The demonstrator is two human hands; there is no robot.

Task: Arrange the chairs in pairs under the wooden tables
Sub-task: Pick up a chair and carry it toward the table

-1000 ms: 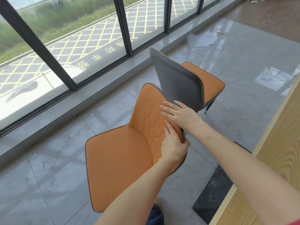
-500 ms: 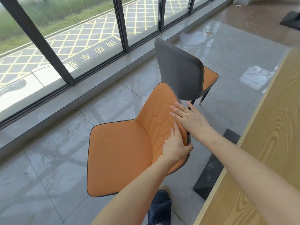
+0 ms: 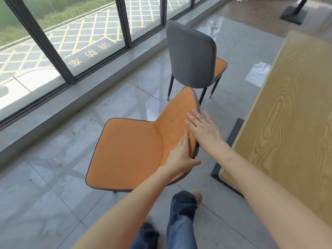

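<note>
While gripped at the backrest, near chair (image 3: 129, 151): orange seat and orange quilted back, grey piping, turned with seat toward the windows (image 3: 80, 42) on the left and back toward the wooden table (image 3: 287, 114) on the right; legs mostly hidden beneath the seat, so contact with the floor cannot be told. Left hand (image 3: 181, 157): closed over the backrest's near edge, fingers laid flat on the orange face, thumb hooked behind the grey rim. Right hand (image 3: 204, 130): open and flat, fingers spread, resting on or just over the top edge of the same backrest, gripping nothing; true contact not certain. Far chair (image 3: 192, 56): grey back shown, orange seat facing away, upright on dark legs, standing beyond the near one and just left of the table's long edge, not tucked under. Table base (image 3: 231, 141): dark slab on the tiles, just right of the near chair's back. Second dark pedestal (image 3: 294, 13): far right corner. Legs in blue jeans (image 3: 181, 221): directly below, close behind the chair. Risks, as judged: one-handed hold letting the chair swing or tip on glossy tiles; chair legs striking the table base during the turn; backrest knocking the far chair's legs; a foot caught under a leg when set down.
</note>
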